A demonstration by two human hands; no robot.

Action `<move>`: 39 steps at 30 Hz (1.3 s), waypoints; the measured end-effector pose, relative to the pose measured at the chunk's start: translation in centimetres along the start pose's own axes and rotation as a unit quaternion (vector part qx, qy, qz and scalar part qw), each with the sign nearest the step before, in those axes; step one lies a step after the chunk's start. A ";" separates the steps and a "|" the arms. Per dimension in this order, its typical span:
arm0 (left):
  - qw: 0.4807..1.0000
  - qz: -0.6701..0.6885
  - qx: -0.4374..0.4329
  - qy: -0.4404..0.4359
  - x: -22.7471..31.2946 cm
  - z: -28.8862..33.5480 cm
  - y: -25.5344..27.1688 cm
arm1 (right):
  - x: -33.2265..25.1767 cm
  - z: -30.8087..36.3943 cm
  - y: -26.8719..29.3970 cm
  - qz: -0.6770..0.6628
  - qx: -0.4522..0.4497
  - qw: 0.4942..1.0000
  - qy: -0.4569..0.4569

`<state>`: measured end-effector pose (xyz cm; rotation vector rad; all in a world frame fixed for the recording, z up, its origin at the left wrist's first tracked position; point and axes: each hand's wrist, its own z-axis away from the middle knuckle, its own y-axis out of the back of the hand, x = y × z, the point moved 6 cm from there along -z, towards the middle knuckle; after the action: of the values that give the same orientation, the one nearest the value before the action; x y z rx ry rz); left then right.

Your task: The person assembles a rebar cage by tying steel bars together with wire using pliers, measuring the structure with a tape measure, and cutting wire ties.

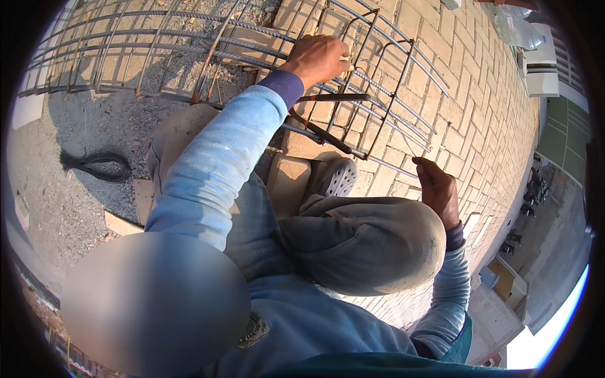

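A rebar cage (372, 63) of ribbed bars and square stirrups stretches across the top. My left hand (317, 60) rests over its bars, fingers curled beside a stirrup; what they grip is hidden. A thin tie wire (396, 120) runs from the cage near the left hand toward my right hand (436, 189), which is closed in a pinch on its end, right of my knee. Below my left wrist, a pair of pincers (328, 137) with dark handles lies against the cage, handles pointing right, in neither hand.
A coil of dark wire (104, 165) lies on gravel at left. Brick paving (472, 94) runs under the cage and to the right. My bent knee (403, 242) and a grey clog (339, 178) are close below the cage. A clear plastic container (523, 31) is at the upper right.
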<state>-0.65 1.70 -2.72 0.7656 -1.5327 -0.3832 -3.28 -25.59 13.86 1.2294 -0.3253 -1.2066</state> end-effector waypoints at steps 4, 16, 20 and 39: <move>0.994 0.015 0.104 -0.041 0.7 -0.8 2.1 | 1.8 0.7 0.1 0.033 -0.007 0.999 -0.029; 0.950 0.179 0.254 0.016 2.9 0.7 10.3 | -12.0 -9.5 -6.9 0.185 -0.019 0.888 0.420; 0.935 0.215 0.261 0.103 1.2 2.1 11.9 | -12.5 -12.0 -12.5 0.334 -0.096 0.860 0.374; 0.860 0.306 0.399 0.086 -2.3 4.6 20.4 | -11.4 -8.9 -2.1 0.120 -0.234 0.945 0.196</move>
<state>-9.97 16.94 8.33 0.8428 -1.6555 0.8314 -2.20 -11.04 13.11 0.9500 0.1067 -0.7460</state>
